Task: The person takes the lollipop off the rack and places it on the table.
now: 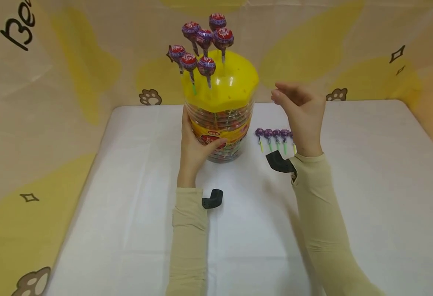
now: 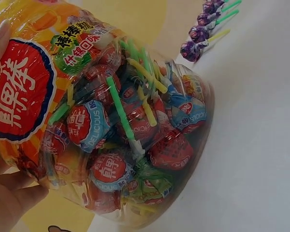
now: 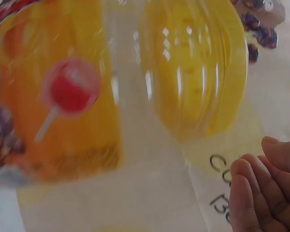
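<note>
A clear plastic jar (image 1: 235,117) packed with wrapped lollipops (image 2: 89,125) stands upright on the table under a domed yellow lid (image 1: 235,88). Several purple-and-red lollipops (image 1: 206,65) stick up out of the lid, mostly on its left and far side. My left hand (image 1: 195,152) grips the jar from the left, thumb across the front label and fingers round the far side. To the right of the lid my right hand (image 1: 306,117) is raised in the air. Its fingers bend loosely with nothing between them, and in the right wrist view they are apart from the jar.
A row of purple-wrapped lollipops (image 1: 276,133) with green and yellow sticks lies right of the jar, partly hidden by my right wrist. White cloth covers the table (image 1: 146,226). A patterned yellow backdrop (image 1: 101,53) rises behind it. Black wrist mounts (image 1: 212,199) project from both sleeves.
</note>
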Available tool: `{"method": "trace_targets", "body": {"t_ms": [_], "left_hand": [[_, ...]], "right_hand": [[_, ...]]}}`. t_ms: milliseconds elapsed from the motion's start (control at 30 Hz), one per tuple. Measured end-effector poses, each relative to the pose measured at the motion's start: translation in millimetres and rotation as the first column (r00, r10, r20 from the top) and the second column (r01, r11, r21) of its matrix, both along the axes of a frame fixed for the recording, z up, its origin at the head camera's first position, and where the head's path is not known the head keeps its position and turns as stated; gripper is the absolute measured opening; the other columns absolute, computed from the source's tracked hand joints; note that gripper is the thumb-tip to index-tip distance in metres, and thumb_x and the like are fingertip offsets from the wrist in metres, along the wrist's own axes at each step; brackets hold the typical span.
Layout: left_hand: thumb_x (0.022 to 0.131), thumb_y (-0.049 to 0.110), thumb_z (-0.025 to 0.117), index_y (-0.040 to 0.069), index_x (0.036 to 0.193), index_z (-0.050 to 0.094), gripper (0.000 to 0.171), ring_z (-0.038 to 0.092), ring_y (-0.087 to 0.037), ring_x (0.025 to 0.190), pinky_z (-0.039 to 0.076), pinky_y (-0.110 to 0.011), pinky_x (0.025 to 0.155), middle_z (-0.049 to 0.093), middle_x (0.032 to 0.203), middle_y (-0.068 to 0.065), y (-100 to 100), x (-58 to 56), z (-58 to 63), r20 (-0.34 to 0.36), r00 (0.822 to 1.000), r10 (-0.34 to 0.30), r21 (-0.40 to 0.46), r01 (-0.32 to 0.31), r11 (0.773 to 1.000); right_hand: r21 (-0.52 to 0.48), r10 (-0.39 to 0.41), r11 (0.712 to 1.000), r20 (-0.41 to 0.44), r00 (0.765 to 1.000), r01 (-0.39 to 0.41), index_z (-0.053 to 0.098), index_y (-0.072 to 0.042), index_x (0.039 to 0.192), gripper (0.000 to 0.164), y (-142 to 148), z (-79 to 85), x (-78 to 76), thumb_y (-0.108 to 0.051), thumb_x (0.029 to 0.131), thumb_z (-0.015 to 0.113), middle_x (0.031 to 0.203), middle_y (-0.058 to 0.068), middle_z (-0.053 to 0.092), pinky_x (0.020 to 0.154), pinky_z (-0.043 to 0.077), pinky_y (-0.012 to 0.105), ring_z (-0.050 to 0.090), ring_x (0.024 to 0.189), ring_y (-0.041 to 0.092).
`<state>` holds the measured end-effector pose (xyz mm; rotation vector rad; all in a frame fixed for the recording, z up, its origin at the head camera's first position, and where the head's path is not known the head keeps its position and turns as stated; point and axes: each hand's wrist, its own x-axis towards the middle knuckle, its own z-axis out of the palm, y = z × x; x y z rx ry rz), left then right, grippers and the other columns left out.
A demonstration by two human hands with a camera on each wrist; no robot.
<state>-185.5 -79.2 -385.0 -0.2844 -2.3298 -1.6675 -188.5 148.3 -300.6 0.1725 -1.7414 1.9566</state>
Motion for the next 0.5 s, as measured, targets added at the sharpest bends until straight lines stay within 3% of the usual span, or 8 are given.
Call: {"method": "trace_targets", "body": {"t_ms": [100, 233, 400, 500], "left_hand": [[0.074, 0.03, 0.082, 0.024, 0.152, -0.001, 0.114, 0.024, -0.017, 0.137, 0.02, -0.036, 0.114, 0.018, 0.154, -0.003, -0.9, 0.0, 0.6, 0.015, 1.0, 0.005, -0.005, -0.005, 1.0], [0.074, 0.031, 0.081, 0.025, 0.152, -0.001, 0.113, 0.024, -0.016, 0.137, 0.021, -0.036, 0.114, 0.018, 0.153, -0.002, -0.6, 0.8, 0.5, 0.037, 0.999, 0.006, -0.001, -0.006, 1.0], [0.075, 0.031, 0.081, 0.026, 0.152, 0.0, 0.111, 0.026, -0.016, 0.136, 0.023, -0.037, 0.114, 0.021, 0.152, -0.002, -0.5, -0.1, 0.0, 0.022, 1.0, 0.0, 0.011, 0.0, 1.0], [0.075, 0.03, 0.08, 0.025, 0.152, 0.001, 0.11, 0.027, -0.016, 0.136, 0.023, -0.038, 0.114, 0.021, 0.152, -0.002, -1.2, -0.2, 0.7, 0.016, 1.0, -0.001, 0.011, 0.0, 1.0]], "right_hand": [[-0.009, 0.032, 0.999, -0.009, 0.999, -0.032, 0.072, 0.005, 0.095, 0.015, -12.1, 12.0, -3.1, 0.0, 0.08, 0.072, 0.084, 0.007, 0.07, 0.076, 0.055, 0.026, 0.066, 0.074, 0.019], [0.061, 0.037, 0.998, -0.078, 0.996, -0.032, 0.071, 0.006, 0.095, 0.015, -26.9, 23.8, -6.2, -0.002, 0.082, 0.071, 0.087, 0.011, 0.07, 0.077, 0.055, 0.028, 0.066, 0.076, 0.022], [0.08, 0.072, 0.995, -0.075, 0.995, -0.066, 0.071, 0.006, 0.098, 0.018, -43.2, 38.7, -7.9, -0.001, 0.081, 0.072, 0.093, 0.012, 0.07, 0.081, 0.055, 0.029, 0.065, 0.081, 0.022], [0.154, 0.075, 0.986, -0.118, 0.99, -0.057, 0.07, 0.007, 0.1, 0.02, -52.4, 44.8, -7.7, -0.001, 0.082, 0.072, 0.096, 0.013, 0.07, 0.081, 0.055, 0.029, 0.066, 0.083, 0.02]]}}
